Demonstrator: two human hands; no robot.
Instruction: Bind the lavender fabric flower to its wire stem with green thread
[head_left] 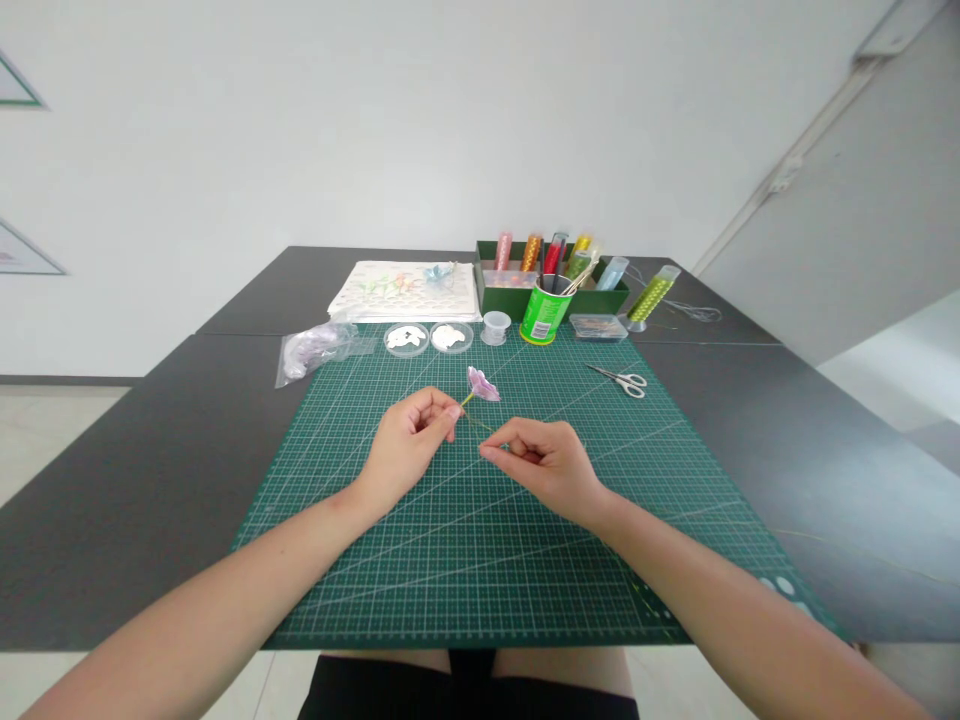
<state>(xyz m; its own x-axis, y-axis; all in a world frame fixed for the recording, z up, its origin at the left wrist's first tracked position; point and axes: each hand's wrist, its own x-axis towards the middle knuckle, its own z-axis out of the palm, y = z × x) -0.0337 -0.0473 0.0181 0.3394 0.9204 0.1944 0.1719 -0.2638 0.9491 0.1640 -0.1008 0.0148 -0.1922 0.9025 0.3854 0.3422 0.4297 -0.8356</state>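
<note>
Above a gridded green cutting mat (420, 590), the left hand (409, 440) pinches a pale-purple flower (484, 386) by its green stem (467, 399) as the right hand (551, 468) grips fine yellow-green thread (480, 424) that overpulling could snap.

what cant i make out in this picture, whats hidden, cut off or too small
All in the head view:
- lower end of the flower stem: hidden by the left hand
- far end of the thread: too thin to follow past the right hand
- bottoms of the sticks: hidden by the green can
- wall frames: cut off by the left edge
</note>
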